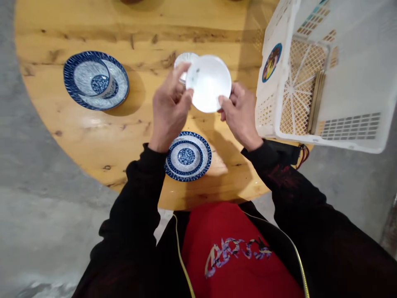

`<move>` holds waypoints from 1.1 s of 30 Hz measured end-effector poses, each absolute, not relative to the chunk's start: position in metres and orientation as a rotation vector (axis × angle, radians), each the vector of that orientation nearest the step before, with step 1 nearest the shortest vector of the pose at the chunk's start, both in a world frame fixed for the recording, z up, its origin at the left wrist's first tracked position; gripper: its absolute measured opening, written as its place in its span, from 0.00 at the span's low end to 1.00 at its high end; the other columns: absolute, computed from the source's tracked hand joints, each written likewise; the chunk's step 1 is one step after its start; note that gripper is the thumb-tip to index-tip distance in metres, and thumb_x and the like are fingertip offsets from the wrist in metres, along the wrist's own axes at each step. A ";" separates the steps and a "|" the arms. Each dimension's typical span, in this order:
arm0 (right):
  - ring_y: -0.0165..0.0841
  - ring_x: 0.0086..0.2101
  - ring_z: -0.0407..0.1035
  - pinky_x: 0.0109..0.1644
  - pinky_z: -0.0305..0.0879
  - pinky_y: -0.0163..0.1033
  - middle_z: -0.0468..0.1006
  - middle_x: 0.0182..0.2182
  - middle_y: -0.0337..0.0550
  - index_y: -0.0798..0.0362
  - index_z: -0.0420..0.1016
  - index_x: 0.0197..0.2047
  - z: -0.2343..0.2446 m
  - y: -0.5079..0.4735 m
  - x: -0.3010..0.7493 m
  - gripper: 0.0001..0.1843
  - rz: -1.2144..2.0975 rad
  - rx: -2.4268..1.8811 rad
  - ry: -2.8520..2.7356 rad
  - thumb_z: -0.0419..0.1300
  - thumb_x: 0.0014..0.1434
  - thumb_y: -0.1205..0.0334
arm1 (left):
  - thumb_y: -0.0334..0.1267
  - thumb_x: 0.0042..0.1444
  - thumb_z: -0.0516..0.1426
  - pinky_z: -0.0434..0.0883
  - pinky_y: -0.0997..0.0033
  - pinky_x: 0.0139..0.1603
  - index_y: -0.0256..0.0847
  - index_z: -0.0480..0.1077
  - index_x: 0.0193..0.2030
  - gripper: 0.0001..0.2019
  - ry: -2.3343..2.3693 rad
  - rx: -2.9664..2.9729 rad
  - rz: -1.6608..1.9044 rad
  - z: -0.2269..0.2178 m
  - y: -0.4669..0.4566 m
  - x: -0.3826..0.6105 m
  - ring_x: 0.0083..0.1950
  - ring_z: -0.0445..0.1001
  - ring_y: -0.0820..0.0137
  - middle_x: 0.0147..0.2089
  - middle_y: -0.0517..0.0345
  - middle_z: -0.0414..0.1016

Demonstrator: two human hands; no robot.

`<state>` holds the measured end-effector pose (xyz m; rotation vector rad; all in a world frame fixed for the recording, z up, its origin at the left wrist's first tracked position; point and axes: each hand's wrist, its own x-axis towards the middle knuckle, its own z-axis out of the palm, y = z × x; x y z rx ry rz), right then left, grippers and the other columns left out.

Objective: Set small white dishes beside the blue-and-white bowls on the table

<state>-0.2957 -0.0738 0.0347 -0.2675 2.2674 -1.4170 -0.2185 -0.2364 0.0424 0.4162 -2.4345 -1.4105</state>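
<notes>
A small white dish [209,82] is held up above the round wooden table [93,136], tilted toward me. My left hand [170,109] pinches its left rim and my right hand [238,111] pinches its right rim. Behind my left fingers a second small whitish dish or cup [185,59] shows only in part; whether it is held or on the table is unclear. Below the hands a blue-and-white patterned plate [188,156] lies on the table near its front edge.
At the left of the table a blue-and-white plate [116,89] carries a matching bowl [89,76]. A white plastic crate [328,74] stands on the table's right edge and overhangs it. Grey floor surrounds the table.
</notes>
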 end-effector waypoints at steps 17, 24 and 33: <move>0.30 0.19 0.65 0.27 0.60 0.34 0.71 0.20 0.35 0.52 0.69 0.35 -0.053 0.094 -0.146 0.08 -1.245 -0.005 2.321 0.54 0.57 0.57 | 0.38 0.61 0.51 0.71 0.77 0.34 0.36 0.69 0.48 0.13 -2.329 0.868 -2.097 -0.058 -0.055 -0.067 0.29 0.73 0.75 0.36 0.57 0.74; 0.29 0.17 0.64 0.22 0.59 0.33 0.73 0.20 0.38 0.56 0.70 0.36 -0.073 0.091 -0.152 0.13 -1.364 0.040 2.290 0.55 0.54 0.54 | 0.37 0.58 0.54 0.69 0.79 0.24 0.37 0.67 0.33 0.06 -2.063 1.050 -2.246 -0.070 -0.048 -0.077 0.23 0.73 0.75 0.28 0.58 0.75; 0.30 0.18 0.65 0.22 0.59 0.33 0.73 0.20 0.39 0.56 0.70 0.33 -0.074 0.087 -0.159 0.11 -1.371 -0.069 2.318 0.54 0.55 0.56 | 0.40 0.57 0.56 0.69 0.78 0.23 0.37 0.66 0.30 0.09 -1.958 1.106 -2.256 -0.079 -0.044 -0.078 0.23 0.74 0.74 0.27 0.55 0.77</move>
